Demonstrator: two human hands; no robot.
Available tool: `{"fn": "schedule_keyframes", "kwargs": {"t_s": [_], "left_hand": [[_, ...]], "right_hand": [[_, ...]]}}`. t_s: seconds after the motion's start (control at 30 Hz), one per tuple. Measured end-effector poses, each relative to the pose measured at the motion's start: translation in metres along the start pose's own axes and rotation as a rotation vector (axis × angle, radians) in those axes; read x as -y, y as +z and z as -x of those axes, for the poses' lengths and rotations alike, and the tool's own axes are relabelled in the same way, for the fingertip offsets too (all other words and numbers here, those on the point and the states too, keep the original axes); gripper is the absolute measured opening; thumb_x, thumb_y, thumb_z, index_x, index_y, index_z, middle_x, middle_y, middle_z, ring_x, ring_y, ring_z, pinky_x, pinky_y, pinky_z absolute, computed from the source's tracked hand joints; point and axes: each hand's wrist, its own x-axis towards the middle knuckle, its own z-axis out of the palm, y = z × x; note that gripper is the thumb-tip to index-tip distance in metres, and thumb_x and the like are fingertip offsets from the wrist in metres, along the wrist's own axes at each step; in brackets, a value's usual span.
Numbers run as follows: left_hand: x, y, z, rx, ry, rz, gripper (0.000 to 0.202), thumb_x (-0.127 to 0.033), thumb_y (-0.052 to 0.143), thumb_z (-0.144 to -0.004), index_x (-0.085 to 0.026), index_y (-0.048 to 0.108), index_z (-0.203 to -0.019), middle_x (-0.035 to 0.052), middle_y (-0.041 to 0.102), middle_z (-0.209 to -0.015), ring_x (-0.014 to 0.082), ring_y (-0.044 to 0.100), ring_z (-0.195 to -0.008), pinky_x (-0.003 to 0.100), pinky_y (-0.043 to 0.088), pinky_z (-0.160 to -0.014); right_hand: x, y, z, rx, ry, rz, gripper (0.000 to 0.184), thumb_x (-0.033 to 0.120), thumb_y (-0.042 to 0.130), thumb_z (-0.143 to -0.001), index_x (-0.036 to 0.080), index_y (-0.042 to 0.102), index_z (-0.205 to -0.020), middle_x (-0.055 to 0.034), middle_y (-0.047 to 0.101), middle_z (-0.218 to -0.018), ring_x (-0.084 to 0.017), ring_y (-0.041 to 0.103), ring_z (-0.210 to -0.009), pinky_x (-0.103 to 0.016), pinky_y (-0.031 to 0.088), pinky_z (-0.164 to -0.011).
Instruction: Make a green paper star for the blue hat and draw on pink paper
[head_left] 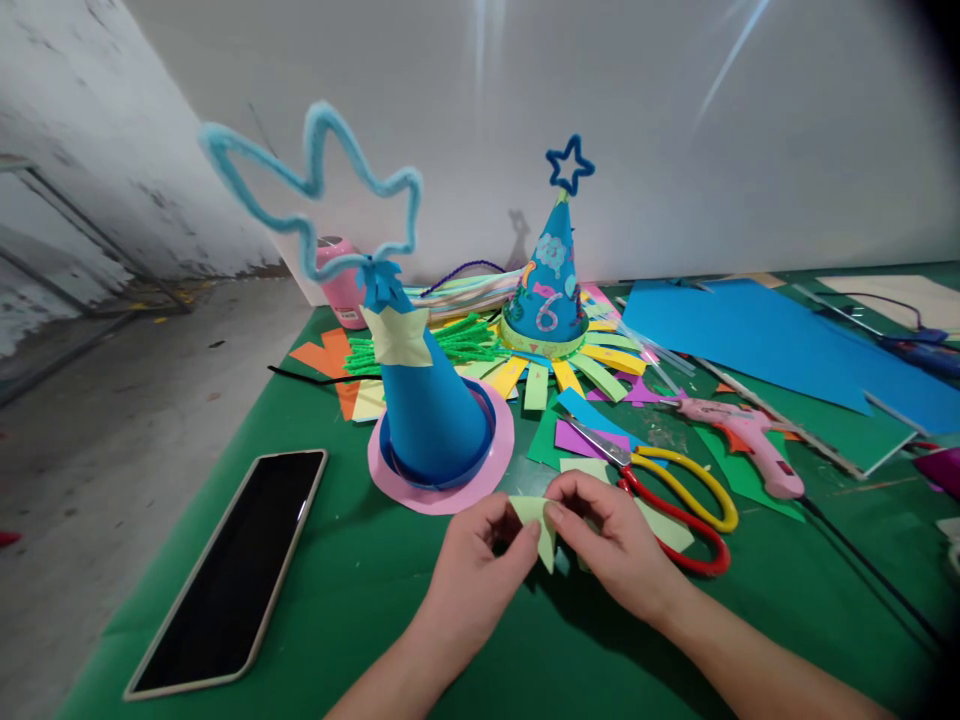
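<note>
Head view. Landmark: the pink-brimmed blue hat [424, 415], upright on the green surface [345, 590], a pale patch [401, 336] high on its cone, a light-blue star [313, 165] at its tip.

Paper [529, 508]: small, pale green, bent, one point hanging down; held nearer the camera than the hat and to its right. Left hand [474, 570]: thumb and fingers closed to a pinch on the paper's left part. Right hand [616, 550]: same narrow pinch on the right part, the two thumbs near each other.

Right of the hat: scissors [627, 462], just beyond the right hand; farther right, a pink glue gun [752, 432], cord running off toward the camera. Behind the hat, to the right: a second cone [551, 280], marked "6", with fringed brim. Directly behind: green stems [472, 340]. Left of the hat, nearer the camera: phone [232, 575], screen dark.
</note>
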Motion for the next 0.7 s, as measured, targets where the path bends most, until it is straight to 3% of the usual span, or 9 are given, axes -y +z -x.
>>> {"fn": "schedule_keyframes", "kwargs": {"t_s": [0.17,0.27,0.43,0.7], "left_hand": [[0.0017,0.0043,0.0017,-0.012,-0.077,0.079,0.017,-0.029,0.06,-0.069,-0.013,0.055,-0.066,-0.0022,0.051,-0.054,0.0082,0.042,-0.046,0.021,0.032,-0.046],[0.0001,0.0051,0.0016,-0.05,-0.103,0.119,0.018,-0.029,0.062,-0.068,-0.013,0.057,-0.065,-0.0001,0.056,-0.056,0.0084,0.044,-0.046,0.021,0.033,-0.047],[-0.0029,0.0045,0.002,-0.04,-0.106,0.146,0.019,-0.029,0.062,-0.068,-0.013,0.061,-0.059,0.0013,0.058,-0.053,0.0092,0.045,-0.046,0.022,0.034,-0.049],[-0.0008,-0.0001,0.0,0.029,-0.141,0.213,0.025,-0.033,0.055,-0.075,-0.012,0.062,-0.063,0.004,0.061,-0.058,0.0101,0.046,-0.049,0.024,0.036,-0.053]], "right_hand": [[0.0002,0.0018,0.0003,-0.024,0.022,-0.092,0.013,0.027,0.05,-0.08,0.018,0.053,-0.089,0.0001,0.054,-0.07,-0.012,0.049,-0.062,-0.022,0.041,-0.056],[-0.0004,0.0029,-0.0004,-0.047,0.017,-0.083,0.008,0.025,0.051,-0.08,0.018,0.053,-0.083,0.0012,0.053,-0.066,-0.011,0.048,-0.059,-0.021,0.04,-0.055],[-0.0038,0.0027,-0.0019,-0.126,-0.075,0.008,0.006,0.022,0.053,-0.078,0.018,0.058,-0.078,-0.0005,0.054,-0.068,-0.012,0.048,-0.06,-0.023,0.041,-0.055],[-0.0049,-0.0032,-0.0016,-0.137,-0.252,0.103,0.02,0.016,0.053,-0.078,0.022,0.065,-0.092,-0.0055,0.062,-0.083,-0.017,0.057,-0.078,-0.029,0.046,-0.069]]}}
